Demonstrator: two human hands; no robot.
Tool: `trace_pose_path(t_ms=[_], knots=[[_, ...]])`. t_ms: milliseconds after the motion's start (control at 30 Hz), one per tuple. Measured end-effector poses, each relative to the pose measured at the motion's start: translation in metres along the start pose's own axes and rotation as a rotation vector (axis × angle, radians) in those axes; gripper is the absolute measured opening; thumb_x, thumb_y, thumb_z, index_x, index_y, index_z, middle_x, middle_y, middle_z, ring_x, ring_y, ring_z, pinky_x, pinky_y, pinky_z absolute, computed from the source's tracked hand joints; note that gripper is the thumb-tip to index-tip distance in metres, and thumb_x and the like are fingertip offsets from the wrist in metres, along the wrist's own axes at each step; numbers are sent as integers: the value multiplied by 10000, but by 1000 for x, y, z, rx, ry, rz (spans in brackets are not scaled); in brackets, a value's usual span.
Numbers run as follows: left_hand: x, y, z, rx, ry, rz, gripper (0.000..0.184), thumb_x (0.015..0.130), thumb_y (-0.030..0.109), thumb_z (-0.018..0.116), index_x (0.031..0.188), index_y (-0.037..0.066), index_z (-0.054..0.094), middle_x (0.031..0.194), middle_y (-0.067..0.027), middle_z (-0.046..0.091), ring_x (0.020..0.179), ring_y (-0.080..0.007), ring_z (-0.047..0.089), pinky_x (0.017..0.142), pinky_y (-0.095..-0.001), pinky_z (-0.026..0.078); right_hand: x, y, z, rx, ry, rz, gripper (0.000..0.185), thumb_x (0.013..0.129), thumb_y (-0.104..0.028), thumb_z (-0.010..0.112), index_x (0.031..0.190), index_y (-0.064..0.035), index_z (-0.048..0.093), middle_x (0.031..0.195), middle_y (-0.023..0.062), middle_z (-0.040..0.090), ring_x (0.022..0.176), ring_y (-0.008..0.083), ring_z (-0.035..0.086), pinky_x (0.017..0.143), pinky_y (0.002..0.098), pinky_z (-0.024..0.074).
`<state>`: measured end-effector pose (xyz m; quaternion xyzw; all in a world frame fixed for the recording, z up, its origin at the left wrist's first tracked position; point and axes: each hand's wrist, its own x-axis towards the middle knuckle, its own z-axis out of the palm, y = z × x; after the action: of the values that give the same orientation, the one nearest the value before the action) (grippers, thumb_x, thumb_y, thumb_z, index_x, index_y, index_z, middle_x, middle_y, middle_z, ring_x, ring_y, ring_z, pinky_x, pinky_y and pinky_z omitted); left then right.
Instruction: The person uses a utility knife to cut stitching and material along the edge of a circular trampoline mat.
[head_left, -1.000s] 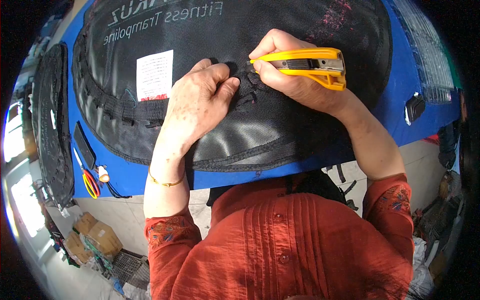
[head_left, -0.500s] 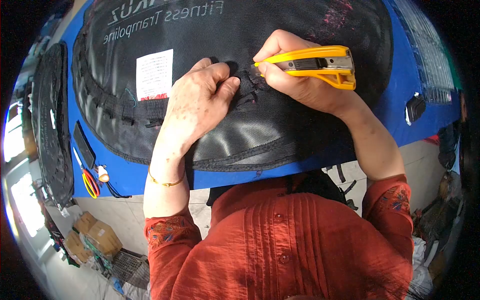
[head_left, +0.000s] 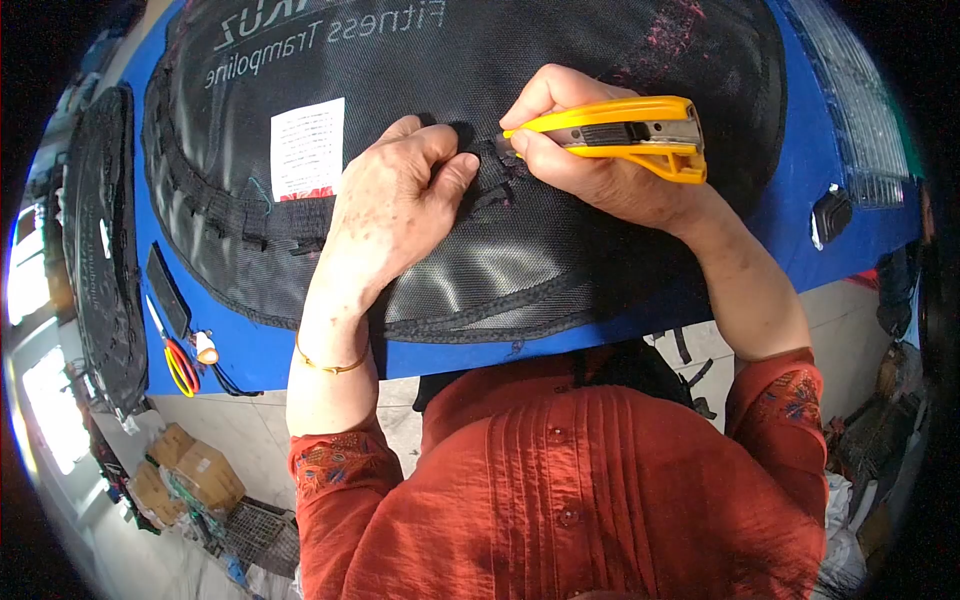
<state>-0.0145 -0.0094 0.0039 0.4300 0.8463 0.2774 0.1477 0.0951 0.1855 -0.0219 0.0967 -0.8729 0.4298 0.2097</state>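
Observation:
A black trampoline mat (head_left: pixel 480 60) with mirrored white lettering lies spread before me, its near part folded. My right hand (head_left: pixel 590 165) is closed around a yellow utility knife (head_left: pixel 640 120). Its blade end points left, against a black webbing strip (head_left: pixel 497 170) on the mat. Just left of that spot, my left hand (head_left: pixel 405 195) is curled with thumb and fingers gripping the mat's black fabric. What lies beneath those fingers is hidden. Beside my left hand sits a white printed label (head_left: pixel 307 147) on the mat.
The mat rests on a blue table (head_left: pixel 440 368). Scissors (head_left: pixel 180 362) with red-orange handles lie at the left near a black flat object (head_left: pixel 168 290). A small black item (head_left: pixel 831 215) is at the right. Cardboard boxes (head_left: pixel 200 472) stand on the floor at lower left.
My right hand and the utility knife have shifted very slightly left and down. My left hand keeps its place on the mat.

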Motion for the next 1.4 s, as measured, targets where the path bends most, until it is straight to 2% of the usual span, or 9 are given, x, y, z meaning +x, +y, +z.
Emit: trace_pose_path(t_ms=[267, 733, 867, 1000, 1067, 1200, 1267, 1333, 1400], knots=[[0, 1, -1, 2, -2, -2, 191, 912, 181, 699, 839, 16, 637, 807, -129, 591, 739, -327, 632, 666, -423, 489, 0, -1, -1, -16, -9, -5, 133, 901, -100, 704, 992, -84, 609, 854, 39, 656, 794, 148, 676, 723, 283, 523], [0, 1, -1, 12, -3, -11, 190, 907, 184, 706, 842, 20, 635, 817, -136, 599, 757, -342, 636, 675, -425, 494, -1, -1, -8, -38, -64, -55, 143, 865, -70, 659, 940, -65, 537, 853, 54, 592, 809, 240, 667, 723, 330, 528], [1, 1, -1, 9, -6, -18, 190, 905, 183, 708, 841, 19, 636, 819, -141, 599, 750, -345, 632, 670, -429, 489, -1, 0, -11, -1, -43, -20, 122, 876, -69, 683, 959, -88, 595, 814, 40, 625, 743, 189, 671, 679, 302, 523], [2, -2, 1, 0, -9, -25, 220, 901, 202, 721, 838, 11, 634, 813, -143, 594, 719, -332, 622, 658, -424, 481, -5, 9, -14, -186, -115, -252, 102, 887, -80, 677, 930, -65, 586, 801, 38, 604, 754, 162, 647, 697, 296, 500], [1, -1, 0, -11, -12, -44, 237, 902, 217, 726, 840, 7, 635, 813, -144, 593, 706, -327, 617, 653, -424, 477, -5, 5, -13, 77, -133, -7, 100, 892, -84, 673, 921, -50, 583, 813, 34, 610, 762, 131, 628, 708, 281, 492], [-1, 8, -6, 7, -33, -100, 350, 893, 337, 752, 896, -5, 681, 820, -159, 595, 711, -328, 625, 657, -419, 490, -2, 10, -21, 145, -117, 89, 96, 895, -87, 673, 919, -46, 590, 821, 29, 617, 770, 119, 619, 718, 275, 486], [-4, 10, -6, 46, -24, -78, 397, 884, 382, 760, 920, -9, 698, 825, -167, 598, 721, -333, 634, 662, -419, 498, 1, 15, -25, 145, -84, 36, 67, 898, -85, 657, 927, -55, 605, 816, 19, 629, 735, 100, 615, 665, 260, 491], [-7, 8, -1, 132, 46, -58, 443, 872, 396, 776, 885, -33, 664, 804, -142, 553, 688, -274, 554, 645, -387, 443, 2, 13, -33, 390, -218, 319, 41, 902, -87, 635, 934, -67, 619, 806, 12, 643, 684, 73, 606, 595, 239, 488], [-7, 10, 1, 151, 25, -101, 447, 875, 396, 773, 876, -37, 663, 805, -148, 552, 697, -284, 563, 652, -391, 448, 3, 19, -34, 499, -228, 373, 46, 902, -94, 622, 944, -77, 627, 799, 7, 654, 645, 54, 595, 546, 217, 478]])
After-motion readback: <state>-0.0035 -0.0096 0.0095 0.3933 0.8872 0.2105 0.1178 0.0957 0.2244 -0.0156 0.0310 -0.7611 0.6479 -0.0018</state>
